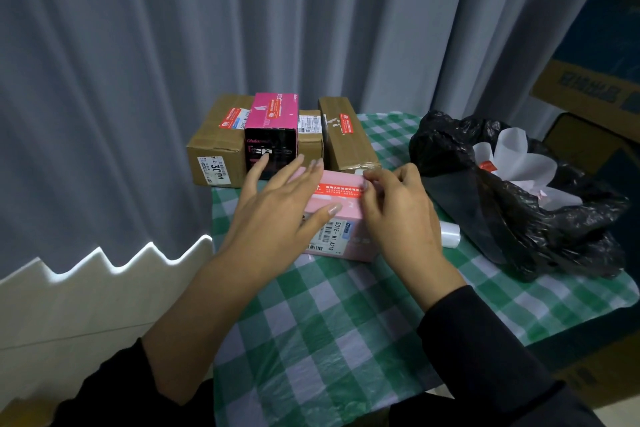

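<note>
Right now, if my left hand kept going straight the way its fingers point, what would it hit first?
Most likely the black and magenta box. Your left hand is open over the pink box, with its fingers aimed at the back row. Depth is unclear, so the outer fingers might meet the small brown box instead.

Reading "Ohalen" in pink script on the black front of the magenta box (271,149). Showing "501E- M1 A21B" beside barcodes on the white shipping label (330,234) of the pink box (346,206). Bearing "51-2" and "30" on the label (214,168) of the left brown carton (216,140).
</note>
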